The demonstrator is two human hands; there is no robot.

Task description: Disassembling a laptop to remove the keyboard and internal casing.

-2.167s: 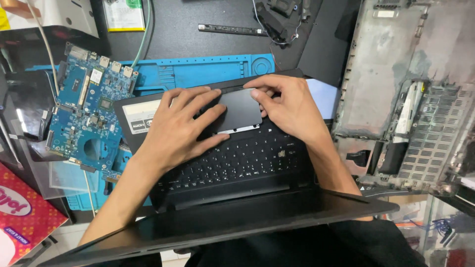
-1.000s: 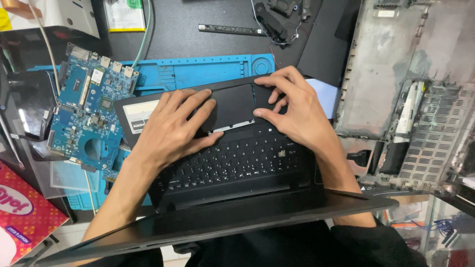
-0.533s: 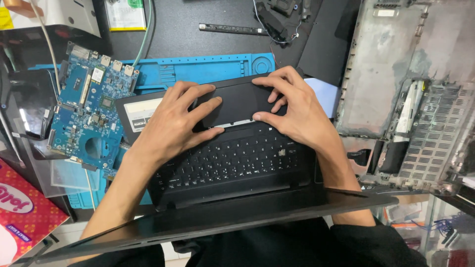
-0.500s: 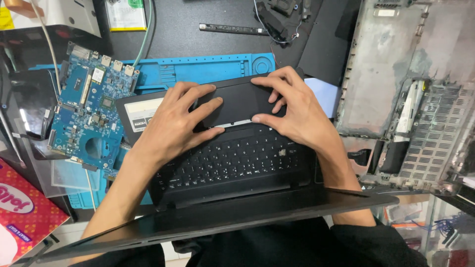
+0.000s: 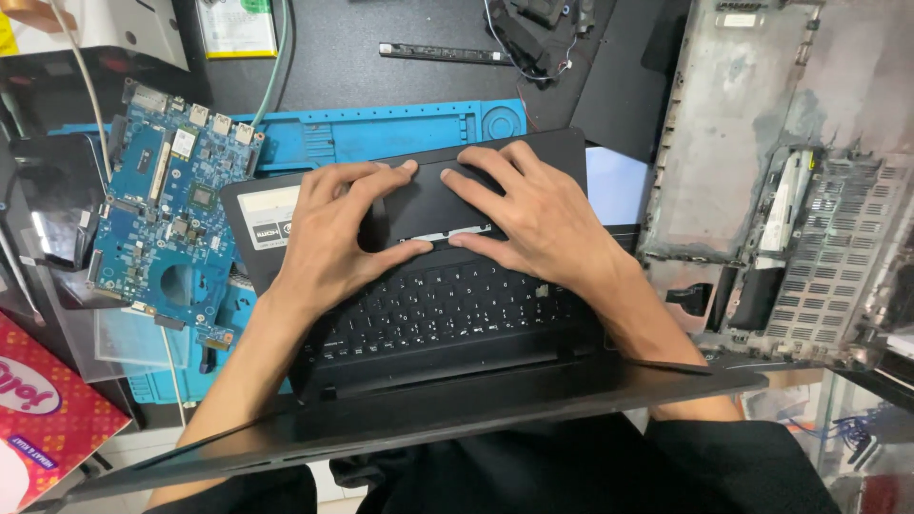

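Left hand [image 5: 338,233]: pressing flat on the touchpad [image 5: 424,200], fingers spread, gripping nothing.
Right hand [image 5: 533,209]: pressing beside it, fingers splayed open — thumb lying at the pad's silver edge strip.
Laptop [image 5: 428,314]: lying open on the tabletop, palm rest facing away, apparently for reach.
Surroundings: blue circuit board [image 5: 162,219] resting left — stripped chassis [image 5: 762,181] right.

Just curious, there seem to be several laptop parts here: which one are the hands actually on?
The black laptop base with keyboard: left hand and right hand press its touchpad. The blue circuit board lies untouched.
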